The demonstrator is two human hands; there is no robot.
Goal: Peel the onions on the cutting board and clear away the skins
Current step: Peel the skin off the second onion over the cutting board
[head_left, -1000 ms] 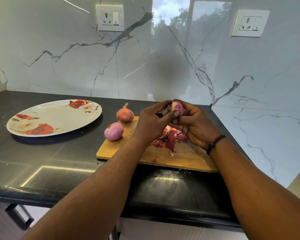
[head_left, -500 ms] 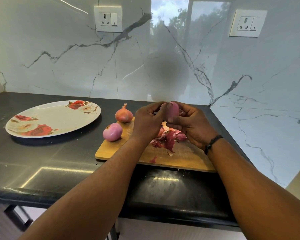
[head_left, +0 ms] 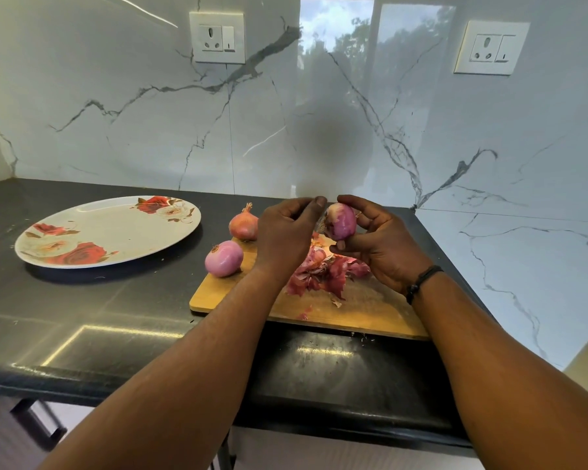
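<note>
My right hand (head_left: 384,247) holds a pink, mostly peeled onion (head_left: 341,221) above the wooden cutting board (head_left: 370,310). My left hand (head_left: 286,234) is curled just left of it, thumb and fingertips pinching a dark scrap of skin at the onion's side. Under my hands, a pile of red onion skins (head_left: 323,274) lies on the board. A peeled pink onion (head_left: 223,258) sits at the board's left corner. Behind that one stands an unpeeled brown onion (head_left: 243,225).
A white plate with red roses (head_left: 109,228) lies on the black counter (head_left: 116,334) left of the board. A marble wall with two sockets (head_left: 217,37) stands behind and to the right. The counter's front edge is near me.
The onion has turned in my right hand and shows more of its pink side. My left hand has drawn slightly left, away from the onion's top.
</note>
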